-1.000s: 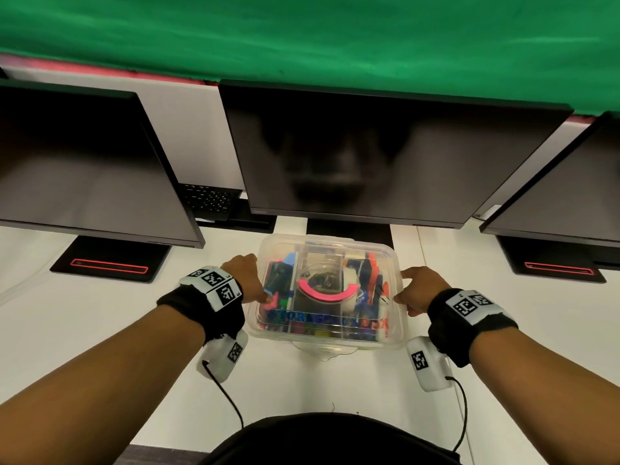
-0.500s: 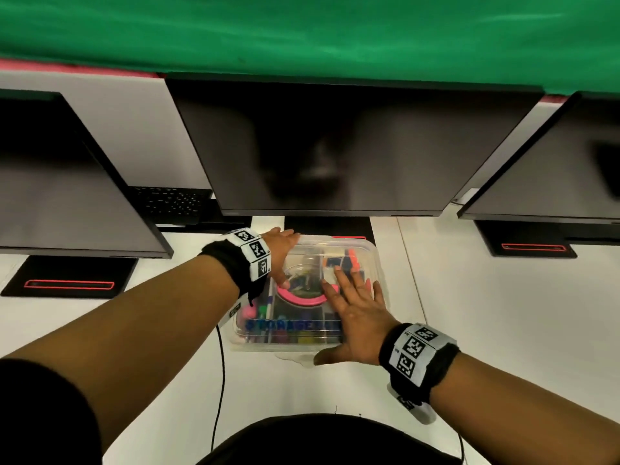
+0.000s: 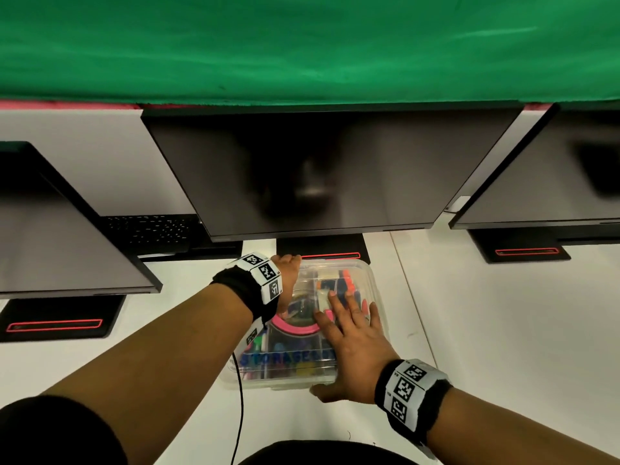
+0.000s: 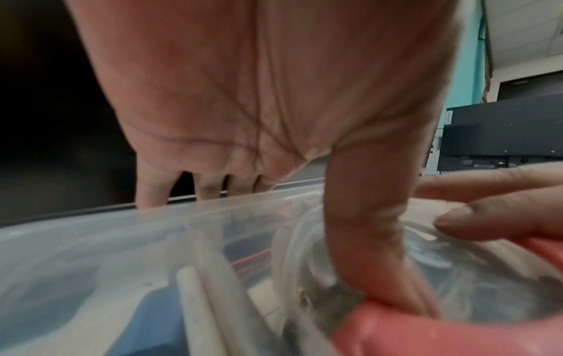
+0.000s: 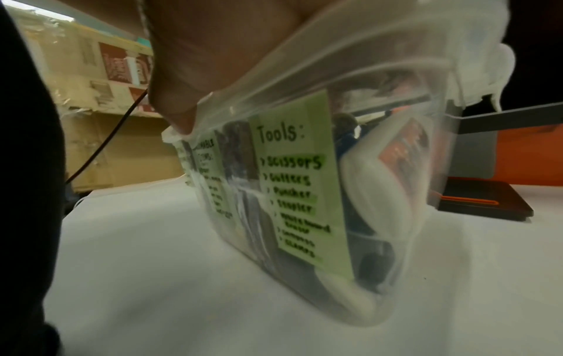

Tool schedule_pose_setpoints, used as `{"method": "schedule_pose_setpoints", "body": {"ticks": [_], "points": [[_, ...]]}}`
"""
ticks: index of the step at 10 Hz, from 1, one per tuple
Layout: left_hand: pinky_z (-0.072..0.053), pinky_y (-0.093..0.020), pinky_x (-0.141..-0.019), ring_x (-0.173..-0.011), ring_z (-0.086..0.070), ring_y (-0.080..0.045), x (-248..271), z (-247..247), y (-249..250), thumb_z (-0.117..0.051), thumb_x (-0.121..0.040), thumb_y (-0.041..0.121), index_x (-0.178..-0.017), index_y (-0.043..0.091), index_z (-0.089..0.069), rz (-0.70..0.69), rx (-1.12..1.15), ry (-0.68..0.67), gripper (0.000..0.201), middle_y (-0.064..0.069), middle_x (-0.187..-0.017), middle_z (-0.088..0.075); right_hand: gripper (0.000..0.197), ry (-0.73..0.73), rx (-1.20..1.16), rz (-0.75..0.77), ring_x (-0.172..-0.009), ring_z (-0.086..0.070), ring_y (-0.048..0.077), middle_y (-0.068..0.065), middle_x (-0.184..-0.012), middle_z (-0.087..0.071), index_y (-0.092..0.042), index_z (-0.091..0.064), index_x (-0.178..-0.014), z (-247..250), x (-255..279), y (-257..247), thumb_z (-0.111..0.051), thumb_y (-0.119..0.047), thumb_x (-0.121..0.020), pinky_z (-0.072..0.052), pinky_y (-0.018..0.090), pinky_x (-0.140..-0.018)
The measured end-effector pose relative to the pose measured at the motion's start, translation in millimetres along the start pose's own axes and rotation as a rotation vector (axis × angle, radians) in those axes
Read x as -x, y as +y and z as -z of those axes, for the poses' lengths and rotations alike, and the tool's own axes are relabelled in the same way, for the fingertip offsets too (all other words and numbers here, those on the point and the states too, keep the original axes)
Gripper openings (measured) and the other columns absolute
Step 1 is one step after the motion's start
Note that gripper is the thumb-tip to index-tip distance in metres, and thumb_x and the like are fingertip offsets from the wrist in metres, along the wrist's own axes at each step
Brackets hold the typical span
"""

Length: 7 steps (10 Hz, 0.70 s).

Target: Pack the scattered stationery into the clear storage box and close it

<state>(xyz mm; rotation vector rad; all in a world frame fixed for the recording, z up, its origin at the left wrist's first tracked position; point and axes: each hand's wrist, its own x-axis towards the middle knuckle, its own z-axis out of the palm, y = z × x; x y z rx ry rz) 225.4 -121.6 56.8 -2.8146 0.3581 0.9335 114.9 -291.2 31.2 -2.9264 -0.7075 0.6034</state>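
Note:
The clear storage box stands on the white desk with its lid on. Stationery shows through it, including a pink tape ring and orange and blue items. My left hand grips the lid's far left corner: the fingers go over the far rim, where their tips are hidden, and the thumb presses on top. My right hand lies flat on the right half of the lid, thumb over the near rim. A green "Tools:" label shows through the box wall.
The centre monitor hangs over the desk, and its stand base sits right behind the box. More monitors stand left and right. A keyboard lies at back left. A black cable runs down the desk.
A second ago both hands held the box's short sides. The left hand has moved to the far left corner and the right hand has laid flat on the lid.

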Motion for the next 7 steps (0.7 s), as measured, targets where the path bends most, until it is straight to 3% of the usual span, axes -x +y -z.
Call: {"method": "schedule_pose_setpoints", "body": {"ticks": [2,3,5,6,7], "points": [[-0.030,-0.038,-0.112,-0.143,-0.021,-0.028,-2,3,-3,-0.086,-0.060,0.027,-0.150,0.018,-0.004,-0.009,0.068,0.000,0.122,-0.007,-0.153,-0.023,0.115,-0.011,0.018,0.010,-0.139,0.033,0.034,0.002,-0.156,0.026,-0.034,0.019,-0.146,-2,0,-1,-0.048,-0.080,-0.066,0.025,0.055,-0.107],[-0.029,-0.039,-0.113,-0.144,-0.019,-0.028,-3,6,-4,-0.086,-0.061,0.026,-0.151,0.019,0.000,-0.021,0.067,-0.014,0.125,-0.007,-0.154,-0.020,0.115,-0.011,0.013,0.002,-0.141,0.031,0.033,0.001,-0.157,0.024,-0.034,0.019,-0.146,-3,-1,-1,-0.048,-0.081,-0.065,0.024,0.056,-0.107],[-0.010,-0.049,-0.118,-0.148,0.004,-0.029,5,-5,-5,-0.075,-0.075,0.024,-0.149,0.029,0.014,-0.029,0.115,0.020,0.116,-0.002,-0.160,0.009,0.114,0.018,-0.028,-0.009,-0.141,0.031,0.031,-0.005,-0.155,0.026,-0.035,0.018,-0.146,-1,-1,-1,-0.050,-0.080,-0.066,0.023,0.054,-0.108],[-0.013,-0.050,-0.120,-0.148,-0.001,-0.027,14,-29,-14,-0.066,-0.080,0.031,-0.149,0.033,0.003,-0.036,0.244,0.157,0.098,-0.002,-0.160,0.003,0.111,0.024,-0.089,0.035,-0.143,0.027,0.027,-0.007,-0.157,0.022,-0.037,0.011,-0.148,5,1,-1,-0.050,-0.081,-0.065,0.022,0.051,-0.109],[-0.021,-0.035,-0.120,-0.146,-0.017,-0.016,50,-66,-41,-0.065,-0.077,0.041,-0.145,0.041,-0.014,-0.138,0.438,0.275,0.085,0.004,-0.158,-0.018,0.078,0.074,-0.444,0.070,-0.143,0.002,-0.001,-0.037,-0.148,0.002,-0.058,-0.024,-0.136,18,16,14,-0.057,-0.074,-0.068,0.006,0.030,-0.117]]}}
